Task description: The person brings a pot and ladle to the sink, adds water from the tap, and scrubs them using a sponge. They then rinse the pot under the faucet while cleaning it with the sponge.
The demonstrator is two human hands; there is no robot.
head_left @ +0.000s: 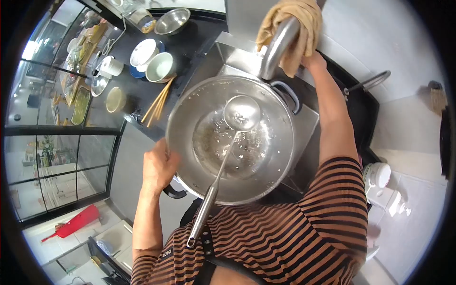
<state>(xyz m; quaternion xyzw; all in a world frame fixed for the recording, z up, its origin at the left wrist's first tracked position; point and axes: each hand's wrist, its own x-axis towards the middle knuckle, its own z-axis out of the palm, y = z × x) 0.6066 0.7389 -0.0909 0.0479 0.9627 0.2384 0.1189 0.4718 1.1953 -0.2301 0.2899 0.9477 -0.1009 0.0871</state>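
Left hand at the pot's rim, right hand at the cloth

The wide metal pot (185,142) sits in the middle, shallow liquid (254,156) and small white bits in its bottom. The left hand (159,166) is at its left rim, fingers curled; whether this grip pinches the rim, I cannot tell. At the far right, the right hand (313,61) is up against a tan cloth (308,28) draped about a curved metal piece (280,47); its fingers are mostly hidden, so that grip cannot be told either.

The ladle (242,113) lies with its bowl in the pot and its handle over the near rim, held by neither hand. Chopsticks (159,102) and bowls (160,67) are on the dark surface (192,42), far left.

The step in hand seems to be steadying the pot while handling the cloth. Shifting the pot would call for keeping it level and minding the loose ladle.
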